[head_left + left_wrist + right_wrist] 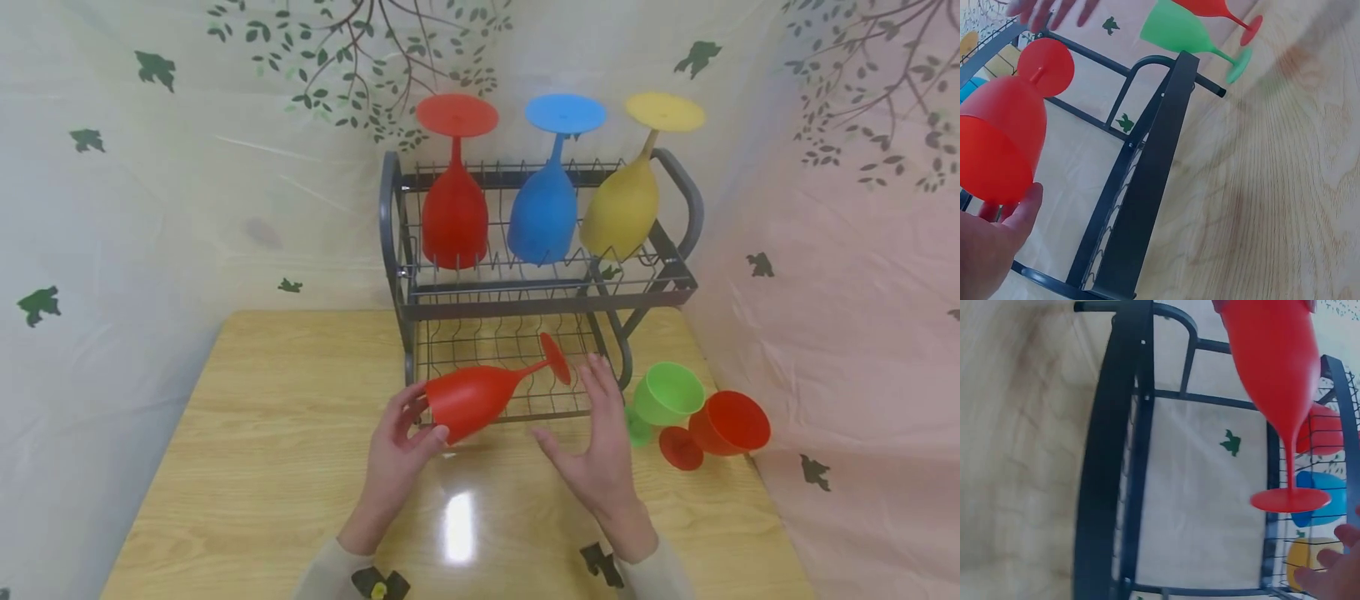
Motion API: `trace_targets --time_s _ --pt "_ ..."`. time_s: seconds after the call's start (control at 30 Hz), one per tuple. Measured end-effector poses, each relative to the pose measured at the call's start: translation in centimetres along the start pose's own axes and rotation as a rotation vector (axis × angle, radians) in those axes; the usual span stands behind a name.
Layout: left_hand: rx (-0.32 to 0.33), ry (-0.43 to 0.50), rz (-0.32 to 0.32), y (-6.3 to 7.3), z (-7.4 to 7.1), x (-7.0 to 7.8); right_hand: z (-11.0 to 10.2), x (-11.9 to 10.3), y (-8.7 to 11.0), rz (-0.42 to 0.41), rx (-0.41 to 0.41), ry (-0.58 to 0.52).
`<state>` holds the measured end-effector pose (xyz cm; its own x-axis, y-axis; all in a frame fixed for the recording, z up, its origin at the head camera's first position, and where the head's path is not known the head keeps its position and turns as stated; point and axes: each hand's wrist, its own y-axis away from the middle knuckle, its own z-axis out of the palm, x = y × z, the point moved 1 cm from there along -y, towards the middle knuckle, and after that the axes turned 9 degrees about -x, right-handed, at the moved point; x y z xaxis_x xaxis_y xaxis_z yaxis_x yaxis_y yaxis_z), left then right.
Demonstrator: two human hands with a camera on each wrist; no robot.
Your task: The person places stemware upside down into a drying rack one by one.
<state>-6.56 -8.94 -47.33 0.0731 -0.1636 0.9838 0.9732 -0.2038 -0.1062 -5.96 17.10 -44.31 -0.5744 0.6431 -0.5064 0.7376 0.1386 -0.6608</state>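
A red plastic goblet [474, 398] lies sideways in the air in front of the rack's lower tier. Its rim end is gripped by my left hand [399, 446], thumb on the near side, and its foot points up and to the right. Just right of that foot is my right hand [600, 454], fingers extended and thumb apart, holding nothing. In the right wrist view the goblet [1279, 375] shows its stem and foot, apart from the right hand [1338, 565]. The left wrist view looks partly into the goblet's red bowl [997, 162].
A dark two-tier dish rack [551, 307] stands on the wooden table [285, 467]. Upside down on its upper tier are a red goblet [454, 217], a blue goblet [543, 217] and a yellow goblet [622, 212]. A green goblet [670, 396] and another red goblet [729, 423] lie tilted at right.
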Motion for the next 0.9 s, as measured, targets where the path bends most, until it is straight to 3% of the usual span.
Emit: trace_targets --time_s 0.3,0.4,0.57,0.9 --pt "0.027 0.065 -0.010 -0.2 -0.1 -0.4 1.7 0.1 1.8 0.425 -0.046 -0.456" --pt "0.025 0.082 -0.005 -0.3 0.0 -0.6 2.3 0.1 1.9 0.504 -0.067 -0.555" --pt "0.036 0.112 -0.011 -0.5 0.4 -0.9 3.0 0.2 1.8 0.547 -0.111 -0.665" --pt "0.013 0.146 -0.018 -0.7 1.2 -1.5 4.2 0.2 1.3 0.600 -0.171 -0.737"
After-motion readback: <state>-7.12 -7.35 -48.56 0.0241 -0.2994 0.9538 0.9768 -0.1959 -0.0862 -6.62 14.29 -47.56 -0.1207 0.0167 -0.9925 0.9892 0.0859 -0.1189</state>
